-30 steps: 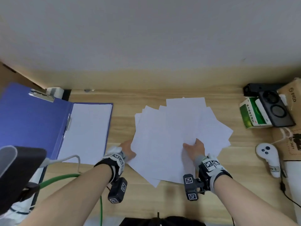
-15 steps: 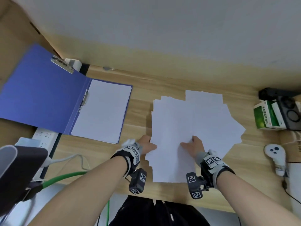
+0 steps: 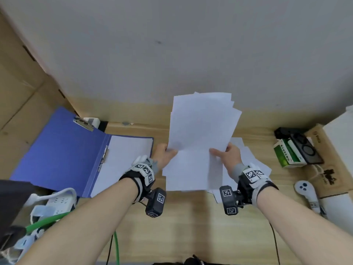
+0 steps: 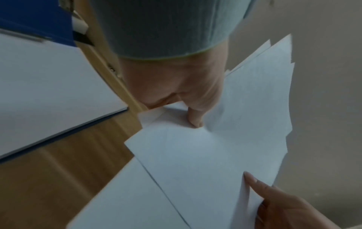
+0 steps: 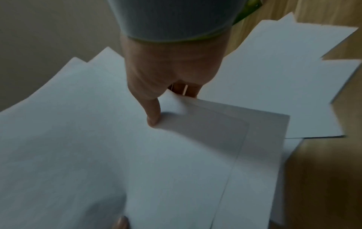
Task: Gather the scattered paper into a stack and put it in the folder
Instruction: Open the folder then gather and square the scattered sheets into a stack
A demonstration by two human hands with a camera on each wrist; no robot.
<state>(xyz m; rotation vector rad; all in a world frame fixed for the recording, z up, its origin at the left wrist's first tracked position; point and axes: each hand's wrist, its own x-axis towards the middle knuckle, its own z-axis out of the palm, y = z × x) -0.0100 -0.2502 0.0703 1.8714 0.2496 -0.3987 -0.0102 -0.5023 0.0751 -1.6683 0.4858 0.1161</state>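
White sheets of paper (image 3: 200, 134), thin, floppy and prone to sliding apart, are lifted above the desk (image 3: 191, 217), pinched at opposite side edges by left hand (image 3: 165, 153) and right hand (image 3: 228, 155).

No legible words are found on the sheets. Faint printing is seen on the cardboard box (image 3: 322, 148) at the table's right edge, too blurred to be read.

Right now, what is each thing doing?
Bundle of white paper sheets: lifted, edges uneven.
Left hand: grips the bundle's left edge.
Right hand: grips its right edge.
Leftover white sheets: flat on the desk.
Blue folder: open, paper inside.
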